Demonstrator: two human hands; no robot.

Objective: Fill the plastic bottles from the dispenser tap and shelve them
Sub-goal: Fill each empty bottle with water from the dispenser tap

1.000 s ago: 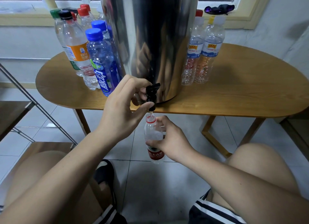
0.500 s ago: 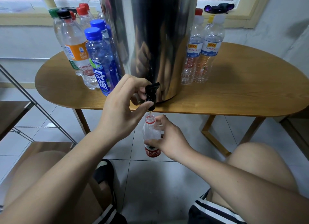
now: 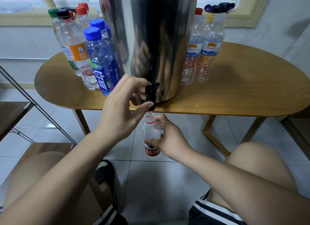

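A tall steel dispenser (image 3: 151,40) stands on the oval wooden table (image 3: 243,94), its black tap (image 3: 151,93) hanging over the front edge. My left hand (image 3: 120,110) pinches the tap lever between thumb and fingers. Directly under the spout, my right hand (image 3: 167,137) holds a clear uncapped bottle with a red label (image 3: 151,134) upright, its mouth just below the nozzle. A thin stream runs from the spout into the bottle's neck.
Several capped bottles (image 3: 94,57) crowd the table left of the dispenser, and more bottles (image 3: 203,52) stand to its right. A metal-framed shelf (image 3: 20,110) with wooden boards sits at the left. My knees flank the tiled floor below.
My right hand has lifted the bottle a little closer to the spout. My left hand stays on the tap.
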